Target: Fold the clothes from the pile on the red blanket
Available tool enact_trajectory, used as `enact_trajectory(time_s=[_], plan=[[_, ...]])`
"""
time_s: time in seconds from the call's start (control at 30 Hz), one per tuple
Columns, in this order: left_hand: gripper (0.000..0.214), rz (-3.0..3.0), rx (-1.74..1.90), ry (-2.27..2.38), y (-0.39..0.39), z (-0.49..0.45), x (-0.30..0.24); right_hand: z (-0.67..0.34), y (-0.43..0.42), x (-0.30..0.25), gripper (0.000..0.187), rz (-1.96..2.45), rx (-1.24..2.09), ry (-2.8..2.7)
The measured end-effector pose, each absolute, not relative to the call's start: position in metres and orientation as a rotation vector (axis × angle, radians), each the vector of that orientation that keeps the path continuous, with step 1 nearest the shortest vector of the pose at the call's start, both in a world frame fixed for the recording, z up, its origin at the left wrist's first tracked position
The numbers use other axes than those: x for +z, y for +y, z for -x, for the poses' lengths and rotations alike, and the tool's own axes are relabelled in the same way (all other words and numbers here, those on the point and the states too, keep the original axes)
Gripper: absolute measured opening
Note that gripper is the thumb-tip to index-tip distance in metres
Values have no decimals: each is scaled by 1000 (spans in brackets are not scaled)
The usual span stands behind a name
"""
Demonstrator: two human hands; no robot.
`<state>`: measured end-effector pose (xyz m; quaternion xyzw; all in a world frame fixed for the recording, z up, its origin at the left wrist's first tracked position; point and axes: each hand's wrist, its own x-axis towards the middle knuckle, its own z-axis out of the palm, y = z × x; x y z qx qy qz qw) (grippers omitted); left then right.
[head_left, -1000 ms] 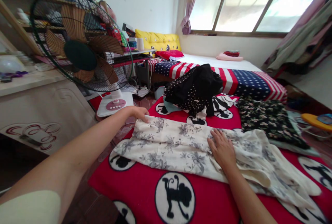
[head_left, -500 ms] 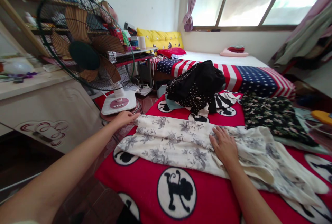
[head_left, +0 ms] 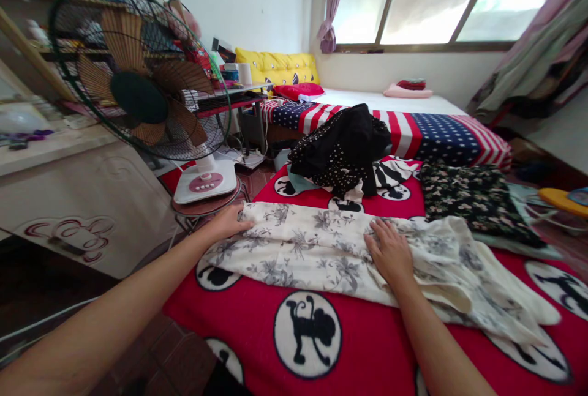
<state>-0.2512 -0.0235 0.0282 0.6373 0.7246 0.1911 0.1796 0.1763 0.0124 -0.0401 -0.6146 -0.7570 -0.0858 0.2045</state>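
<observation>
A white garment with grey flowers (head_left: pixel 301 249) lies lengthwise, folded into a long strip on a red blanket (head_left: pixel 362 347) printed with black monkey figures in white circles. At its left end my left hand (head_left: pixel 229 223) rests on the edge, thumb and fingers apart on the cloth. My right hand (head_left: pixel 390 252) lies flat on the garment's middle, fingers spread. To the right of that hand the cloth is loosely bunched and wrinkled. Exactly what kind of garment it is cannot be made out.
Beyond the garment sits a heap of black dotted clothes (head_left: pixel 342 148). A folded black floral cloth (head_left: pixel 478 203) lies at right. On a stool at left stands a large fan (head_left: pixel 140 99). Behind are a bed with a flag-patterned cover (head_left: pixel 450 139) and a desk (head_left: pixel 248 91).
My left hand has gone from pinching the garment's left edge to lying over it with thumb and fingers apart. My right hand stays flat on the cloth. The view has turned slightly right.
</observation>
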Motion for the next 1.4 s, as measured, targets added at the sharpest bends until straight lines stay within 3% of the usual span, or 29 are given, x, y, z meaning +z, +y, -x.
enact_trajectory(time_s=[0.3, 0.37, 0.47, 0.5, 0.63, 0.7, 0.73, 0.87, 0.93, 1.07, 1.4], plan=[[39, -1701, 690, 1876, -25, 249, 41, -155, 1, -16, 35, 1444, -171, -1919], [42, -1640, 732, 1823, -28, 244, 51, -126, -14, 2, 31, 1248, 79, -1900], [44, -1531, 771, 1704, -31, 232, 67, -64, -40, 25, 26, 986, 724, -1876], [45, -1507, 778, 1663, -32, 227, 72, -42, -47, 31, 31, 946, 936, -1832], [44, -1541, 788, 1592, -34, 199, 84, 25, -58, 38, 82, 872, 1484, -1501], [41, -1585, 763, 1566, -34, 185, 88, 43, -53, 36, 92, 860, 1478, -1395], [41, -1590, 746, 1536, -35, 180, 90, 48, -49, 35, 88, 854, 1422, -1363], [41, -1569, 860, 1407, -31, 171, 100, 48, -31, 30, 33, 844, 1334, -1185], [40, -1553, 1127, 1451, -28, 175, 102, 35, -22, 29, 19, 857, 1385, -1041], [41, -1467, 1464, 1605, -22, 179, 83, -19, -6, 36, 26, 847, 1404, -789], [34, -1963, 1197, 1366, -24, 58, 6, -212, 6, 36, 35, 1083, 1099, -593]])
